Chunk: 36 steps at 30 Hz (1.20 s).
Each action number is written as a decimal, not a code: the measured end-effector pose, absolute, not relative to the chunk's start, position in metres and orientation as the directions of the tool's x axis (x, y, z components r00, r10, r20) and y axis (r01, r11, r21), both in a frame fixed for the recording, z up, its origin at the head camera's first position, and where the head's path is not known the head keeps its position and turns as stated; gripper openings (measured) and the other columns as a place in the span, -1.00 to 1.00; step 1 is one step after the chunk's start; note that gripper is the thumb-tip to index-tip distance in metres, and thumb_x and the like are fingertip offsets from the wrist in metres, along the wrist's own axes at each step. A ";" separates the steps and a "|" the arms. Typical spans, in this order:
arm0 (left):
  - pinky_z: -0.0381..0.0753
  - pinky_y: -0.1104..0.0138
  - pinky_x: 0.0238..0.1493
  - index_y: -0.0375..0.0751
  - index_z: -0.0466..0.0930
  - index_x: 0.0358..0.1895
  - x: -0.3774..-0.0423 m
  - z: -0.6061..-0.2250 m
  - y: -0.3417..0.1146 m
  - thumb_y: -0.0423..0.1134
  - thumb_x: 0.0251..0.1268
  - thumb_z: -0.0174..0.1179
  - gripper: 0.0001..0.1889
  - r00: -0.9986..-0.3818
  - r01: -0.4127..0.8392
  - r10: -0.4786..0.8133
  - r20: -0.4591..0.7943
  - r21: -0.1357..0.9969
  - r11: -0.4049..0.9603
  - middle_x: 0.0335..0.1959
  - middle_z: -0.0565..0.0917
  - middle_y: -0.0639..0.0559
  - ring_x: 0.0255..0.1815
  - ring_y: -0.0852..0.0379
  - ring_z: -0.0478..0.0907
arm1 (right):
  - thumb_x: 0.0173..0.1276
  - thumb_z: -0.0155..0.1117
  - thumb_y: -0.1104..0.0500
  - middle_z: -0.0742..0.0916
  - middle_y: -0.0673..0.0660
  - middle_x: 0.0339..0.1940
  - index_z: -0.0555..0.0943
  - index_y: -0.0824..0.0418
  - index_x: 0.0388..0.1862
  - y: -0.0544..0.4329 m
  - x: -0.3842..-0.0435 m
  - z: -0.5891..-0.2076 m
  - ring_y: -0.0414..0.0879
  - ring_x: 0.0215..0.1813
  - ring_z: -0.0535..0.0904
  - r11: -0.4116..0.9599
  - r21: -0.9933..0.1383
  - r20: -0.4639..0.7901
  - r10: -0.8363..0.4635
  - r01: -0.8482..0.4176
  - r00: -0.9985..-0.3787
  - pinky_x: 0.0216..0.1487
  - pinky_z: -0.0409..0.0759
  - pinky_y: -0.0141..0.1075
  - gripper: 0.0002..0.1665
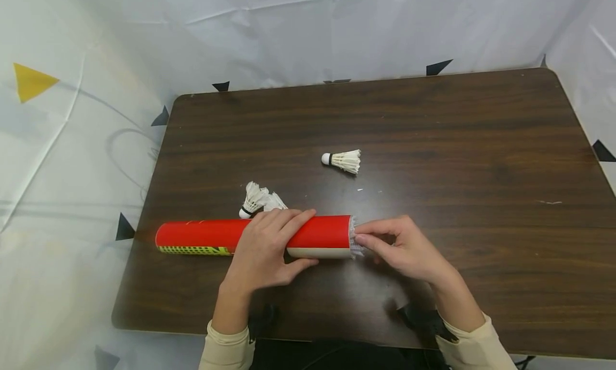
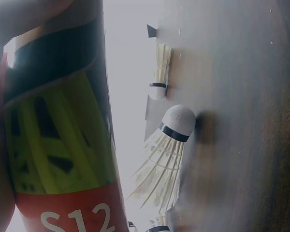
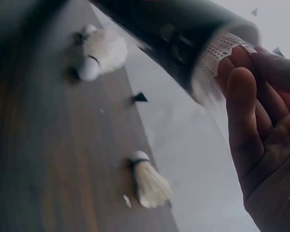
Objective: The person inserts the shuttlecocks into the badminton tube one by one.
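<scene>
White sheeting (image 1: 308,33) borders brown tabletop (image 1: 457,145) beneath red tube (image 1: 207,234).

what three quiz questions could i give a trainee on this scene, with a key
1. Which hand grips the red tube?
2. True or false: the lone shuttlecock stands upright on the table.
3. What does the right hand touch?
a) the lone shuttlecock
b) the white mesh at the tube's end
c) the table's far edge

Key: 1. the left hand; 2. false, it lies on its side; 3. b
</scene>
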<state>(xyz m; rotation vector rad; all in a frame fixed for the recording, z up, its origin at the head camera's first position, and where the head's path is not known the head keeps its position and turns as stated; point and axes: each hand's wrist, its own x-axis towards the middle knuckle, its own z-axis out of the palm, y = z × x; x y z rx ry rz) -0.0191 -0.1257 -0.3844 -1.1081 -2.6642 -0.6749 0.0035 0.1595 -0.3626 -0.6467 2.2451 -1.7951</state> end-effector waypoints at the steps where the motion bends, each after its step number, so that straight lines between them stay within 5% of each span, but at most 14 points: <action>1: 0.50 0.13 0.02 0.02 0.42 0.38 -0.019 -0.385 -0.126 0.21 -0.08 0.42 -0.14 -0.707 0.707 0.627 0.327 0.341 0.619 0.09 0.59 0.08 0.06 0.09 0.52 | 0.30 0.30 0.42 0.74 0.07 -0.36 0.73 0.33 -0.10 0.157 0.003 -0.365 -0.06 -0.64 0.54 0.158 -0.968 0.101 -0.459 -0.194 -0.882 -0.56 0.61 -0.24 -0.79; 9: 0.50 0.13 0.03 0.04 0.41 0.39 -0.018 -0.385 -0.125 0.21 -0.08 0.43 -0.13 -0.710 0.704 0.627 0.321 0.348 0.619 0.09 0.60 0.08 0.06 0.08 0.53 | 0.37 0.22 0.40 0.70 0.04 -0.44 0.71 0.32 -0.11 0.142 -0.003 -0.376 -0.06 -0.64 0.53 0.159 -0.980 0.025 -0.495 -0.119 -0.869 -0.59 0.60 -0.16 -0.81; 16: 0.51 0.12 0.02 0.06 0.39 0.40 -0.017 -0.386 -0.126 0.21 -0.09 0.44 -0.12 -0.713 0.701 0.625 0.317 0.354 0.619 0.09 0.60 0.08 0.05 0.08 0.53 | 0.31 0.22 0.47 0.66 -0.01 -0.61 0.73 0.30 -0.28 0.131 -0.007 -0.379 -0.14 -0.72 0.45 0.189 -0.976 0.009 -0.459 -0.108 -0.889 -0.66 0.52 -0.28 -0.82; 25: 0.50 0.12 0.03 0.05 0.39 0.40 -0.018 -0.386 -0.126 0.21 -0.08 0.43 -0.13 -0.717 0.697 0.622 0.316 0.355 0.623 0.09 0.60 0.08 0.06 0.08 0.52 | 0.13 0.32 0.48 0.79 0.07 -0.41 0.78 0.30 -0.33 0.116 -0.010 -0.378 -0.14 -0.37 0.67 0.326 -0.932 0.024 -0.377 -0.157 -0.926 -0.28 0.66 -0.25 -0.81; 36: 0.51 0.13 0.01 0.03 0.40 0.39 -0.020 -0.385 -0.125 0.22 -0.07 0.42 -0.13 -0.710 0.704 0.626 0.321 0.346 0.620 0.09 0.59 0.07 0.05 0.08 0.52 | 0.13 0.25 0.50 0.78 0.08 -0.38 0.77 0.31 -0.30 0.120 -0.012 -0.372 -0.15 -0.40 0.64 0.369 -0.917 -0.005 -0.396 -0.154 -0.918 -0.31 0.65 -0.27 -0.76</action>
